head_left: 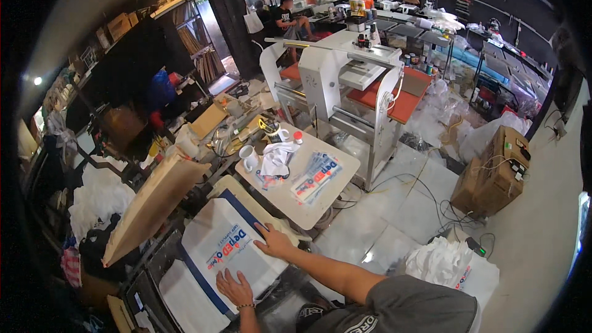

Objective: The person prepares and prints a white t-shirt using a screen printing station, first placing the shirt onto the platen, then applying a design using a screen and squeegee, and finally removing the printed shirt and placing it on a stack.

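Note:
A white fabric piece (213, 225) with dark blue bands along its edges lies spread over a flat work surface in front of me. On it rests a pale sheet (216, 248) with blue and red printed lettering. My left hand (234, 288), with a beaded bracelet at the wrist, presses down with spread fingers near the sheet's lower edge. Reaching across from the right, my right hand (274, 243) rests at the sheet's right end, fingers stretched out. Neither hand grips anything. Whether the lettering is on a separate film or on the fabric is hard to tell.
A tan padded board (154, 209) rises at the left. Beyond the fabric, a small table (330, 200) bears printed sheets, a white mug (249, 158) and a cloth. A large white press (320, 77) stands farther off. Cartons (496, 172) and white fabric (438, 262) are right.

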A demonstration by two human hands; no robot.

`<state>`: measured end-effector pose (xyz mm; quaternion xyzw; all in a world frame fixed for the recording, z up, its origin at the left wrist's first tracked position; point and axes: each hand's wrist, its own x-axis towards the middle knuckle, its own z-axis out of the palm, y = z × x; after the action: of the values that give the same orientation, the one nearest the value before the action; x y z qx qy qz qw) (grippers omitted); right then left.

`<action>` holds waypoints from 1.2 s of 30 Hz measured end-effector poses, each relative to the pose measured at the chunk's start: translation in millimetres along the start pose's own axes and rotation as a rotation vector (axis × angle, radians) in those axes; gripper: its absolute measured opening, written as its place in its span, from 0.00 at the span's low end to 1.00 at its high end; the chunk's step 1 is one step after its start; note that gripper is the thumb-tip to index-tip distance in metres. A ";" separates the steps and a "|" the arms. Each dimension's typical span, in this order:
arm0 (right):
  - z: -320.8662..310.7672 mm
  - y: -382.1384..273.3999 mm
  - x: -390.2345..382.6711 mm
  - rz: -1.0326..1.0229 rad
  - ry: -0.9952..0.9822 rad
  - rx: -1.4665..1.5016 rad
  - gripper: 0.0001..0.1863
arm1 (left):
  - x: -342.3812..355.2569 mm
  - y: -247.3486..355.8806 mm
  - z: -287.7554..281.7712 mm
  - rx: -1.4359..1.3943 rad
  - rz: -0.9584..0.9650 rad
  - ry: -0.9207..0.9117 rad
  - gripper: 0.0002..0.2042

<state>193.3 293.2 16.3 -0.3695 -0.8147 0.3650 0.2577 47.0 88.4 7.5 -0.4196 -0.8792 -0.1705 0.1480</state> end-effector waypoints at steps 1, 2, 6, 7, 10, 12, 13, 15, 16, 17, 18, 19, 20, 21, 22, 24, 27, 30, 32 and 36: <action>-2.3 -3.7 -0.7 0.025 -0.048 0.003 0.38 | -0.2 -1.7 -2.4 -0.044 -0.003 0.028 0.25; -4.4 -4.3 -0.8 0.026 -0.046 0.003 0.38 | 0.3 -0.2 -4.2 -0.091 0.000 0.055 0.22; -8.0 -6.4 -1.5 0.066 -0.070 0.016 0.35 | 1.0 3.9 -6.4 -0.105 0.033 0.117 0.20; -7.7 -6.9 -2.0 0.071 -0.065 0.010 0.34 | 1.0 4.5 -7.8 -0.107 0.024 0.105 0.20; -5.3 -3.2 -0.6 0.063 -0.048 0.007 0.32 | 2.2 5.5 -7.7 -0.112 0.017 0.096 0.20; -3.6 -2.4 -0.9 0.054 -0.042 0.023 0.31 | 1.9 2.8 -6.7 -0.110 0.013 0.096 0.20; -2.6 -2.2 -0.9 0.047 -0.036 0.039 0.30 | 1.8 1.5 -5.3 -0.111 0.016 0.103 0.20; -0.8 -0.1 -0.6 0.053 -0.020 0.037 0.30 | 2.4 2.6 -4.0 -0.114 0.020 0.108 0.20; -0.1 1.1 -0.4 0.060 -0.004 0.035 0.29 | 3.2 4.0 -3.3 -0.110 0.040 0.138 0.19; 0.4 1.0 -0.4 0.060 -0.005 0.036 0.29 | 3.6 4.6 -3.4 -0.103 0.058 0.167 0.18; 0.4 1.5 -0.6 0.063 -0.008 0.038 0.29 | 3.8 5.3 -3.6 -0.102 0.058 0.167 0.18; 0.2 2.3 -0.8 0.067 -0.010 0.039 0.29 | 4.0 6.2 -4.0 -0.106 0.057 0.161 0.17; 0.9 1.2 -0.9 0.063 -0.009 0.037 0.29 | 3.9 5.8 -5.3 -0.112 0.054 0.161 0.17; 1.4 0.3 -1.0 0.051 -0.005 0.032 0.28 | 3.4 4.7 -5.5 -0.114 0.052 0.165 0.17; 1.9 -0.7 -1.0 0.039 -0.001 0.028 0.28 | 2.7 3.3 -5.0 -0.113 0.047 0.175 0.17; 1.5 -2.3 -2.5 0.038 -0.002 0.038 0.28 | 1.8 0.6 -3.6 -0.105 0.039 0.181 0.17; 1.1 -0.8 -2.7 0.033 0.009 0.043 0.28 | 2.1 2.3 -3.3 -0.114 0.043 0.180 0.17; 0.5 0.1 -2.3 0.036 0.014 0.039 0.28 | 2.4 5.0 -6.2 -0.133 0.036 0.164 0.17; 0.5 -0.8 -1.8 0.041 0.009 0.036 0.28 | 2.1 5.2 -7.7 -0.141 0.002 0.107 0.19; 0.8 -2.1 -0.8 0.054 -0.008 0.034 0.29 | 2.5 4.5 -7.6 -0.137 0.003 0.119 0.19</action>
<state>192.4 291.2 17.3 -0.3857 -0.7992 0.3870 0.2506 50.0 89.5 16.2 -0.4193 -0.8544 -0.2546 0.1715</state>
